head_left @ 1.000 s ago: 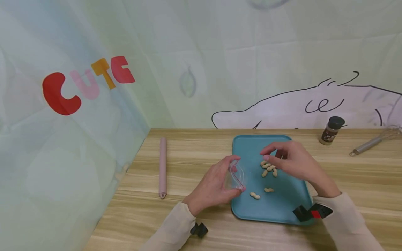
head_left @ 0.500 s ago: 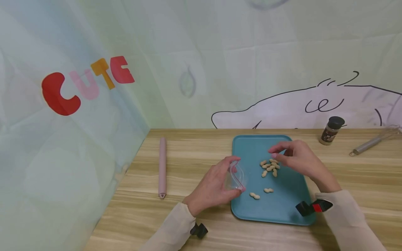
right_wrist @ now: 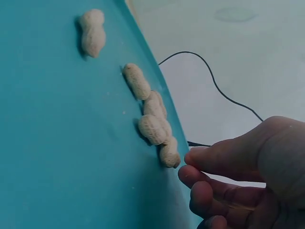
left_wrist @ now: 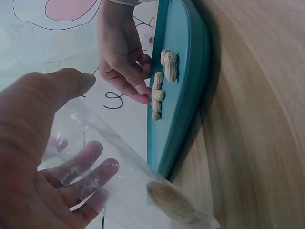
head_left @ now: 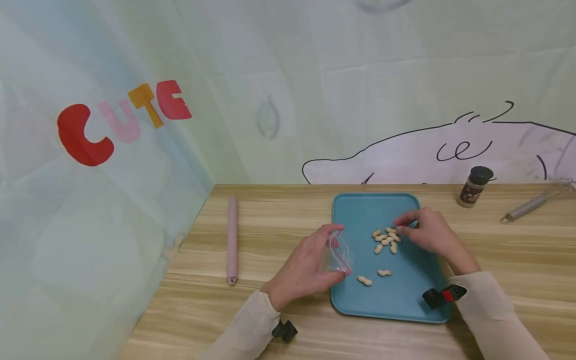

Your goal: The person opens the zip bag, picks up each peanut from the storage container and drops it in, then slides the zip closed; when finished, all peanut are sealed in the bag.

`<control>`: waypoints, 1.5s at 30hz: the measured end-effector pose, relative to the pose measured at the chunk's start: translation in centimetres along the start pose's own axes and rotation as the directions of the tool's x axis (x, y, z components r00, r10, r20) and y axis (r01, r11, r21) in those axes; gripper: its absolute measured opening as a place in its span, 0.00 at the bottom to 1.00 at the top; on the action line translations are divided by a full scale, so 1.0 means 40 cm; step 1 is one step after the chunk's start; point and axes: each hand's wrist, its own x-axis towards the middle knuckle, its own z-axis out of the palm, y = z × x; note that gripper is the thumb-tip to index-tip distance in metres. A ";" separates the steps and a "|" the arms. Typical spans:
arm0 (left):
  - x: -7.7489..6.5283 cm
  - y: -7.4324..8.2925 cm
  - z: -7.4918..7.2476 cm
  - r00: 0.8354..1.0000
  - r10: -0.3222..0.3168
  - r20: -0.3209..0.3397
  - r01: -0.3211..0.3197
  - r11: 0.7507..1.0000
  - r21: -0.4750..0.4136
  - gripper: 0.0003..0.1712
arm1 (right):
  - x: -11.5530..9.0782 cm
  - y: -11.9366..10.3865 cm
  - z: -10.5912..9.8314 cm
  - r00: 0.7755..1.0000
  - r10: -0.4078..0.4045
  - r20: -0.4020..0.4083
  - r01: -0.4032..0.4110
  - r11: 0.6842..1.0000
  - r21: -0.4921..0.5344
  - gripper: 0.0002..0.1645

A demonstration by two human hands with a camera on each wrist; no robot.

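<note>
My left hand (head_left: 299, 270) grips a clear zip bag (head_left: 339, 252) by its mouth, thumb and fingers spreading it wide. Inside the bag, low down in the left wrist view, lies one peanut (left_wrist: 170, 202). A blue tray (head_left: 405, 300) carries a cluster of several unshelled peanuts (head_left: 387, 241). Nearer the front of the tray lie two separate peanuts, one to the left (head_left: 364, 281) and one a bit farther right (head_left: 384, 273). My right hand (head_left: 429, 234) hovers at the cluster's right side, thumb and forefinger tips close together by the end peanut (right_wrist: 169, 153), nothing visible between them.
A pink rolling pin (head_left: 232, 240) lies on the wooden table (head_left: 279, 210) at the left. Back right stands a black-capped seasoning jar (head_left: 474, 187), with a whisk (head_left: 531, 206) beside it. A printed cloth (head_left: 279, 75) hangs behind the table.
My right hand has moved right and then down to the right side of the peanut cluster, uncovering more of it. The left hand and bag have stayed in place.
</note>
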 end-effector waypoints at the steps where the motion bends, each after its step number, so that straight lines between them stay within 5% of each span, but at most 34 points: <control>1: 0.000 0.000 0.000 1.000 0.003 -0.002 -0.003 1.000 0.003 0.49 | 0.001 0.001 0.003 1.000 -0.002 0.002 0.002 1.000 -0.004 0.13; 45: -0.001 0.002 0.002 1.000 0.003 0.008 -0.003 1.000 0.020 0.49 | 0.001 0.003 0.018 1.000 0.000 -0.017 -0.001 1.000 -0.016 0.10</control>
